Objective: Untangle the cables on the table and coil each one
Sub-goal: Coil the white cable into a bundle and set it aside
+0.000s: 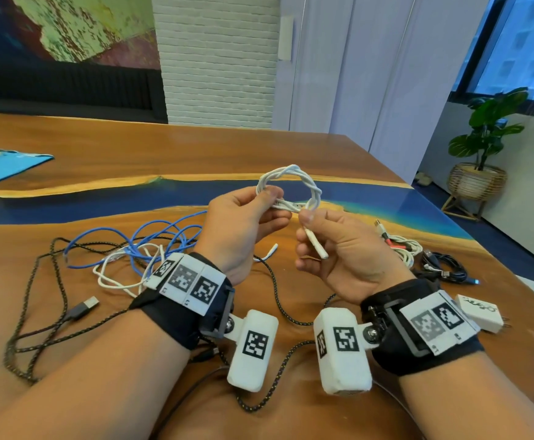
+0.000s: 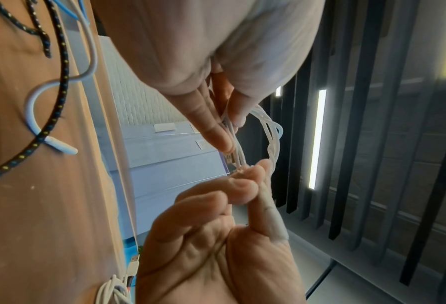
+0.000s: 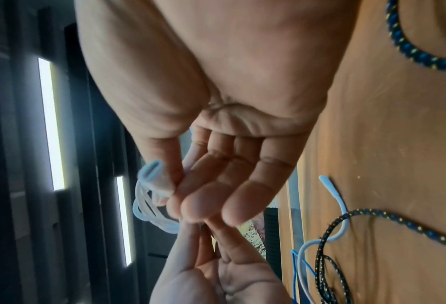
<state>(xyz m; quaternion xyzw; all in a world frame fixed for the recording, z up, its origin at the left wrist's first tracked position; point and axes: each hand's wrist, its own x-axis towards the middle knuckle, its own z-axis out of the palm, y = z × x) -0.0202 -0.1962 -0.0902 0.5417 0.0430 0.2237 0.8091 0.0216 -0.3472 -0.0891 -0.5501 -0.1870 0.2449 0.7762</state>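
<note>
Coiling a white cable above the wooden table point(image 1: 291, 147)

Above it, left hand point(image 1: 243, 223) pinched the white round cable coil point(image 1: 291, 185); right hand point(image 1: 338, 246) pinched its loose plug end point(image 1: 315, 246). Slackened fingers would probably let the loops spring apart.

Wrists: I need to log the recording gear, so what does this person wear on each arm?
Both forearms are bare, no sleeves. Each wrist carries a black fabric band with a white curved plate showing three square black-and-white marker codes. The right band has a like plate. A white rounded camera block, also marked, hangs from each band on a metal bracket.
</note>
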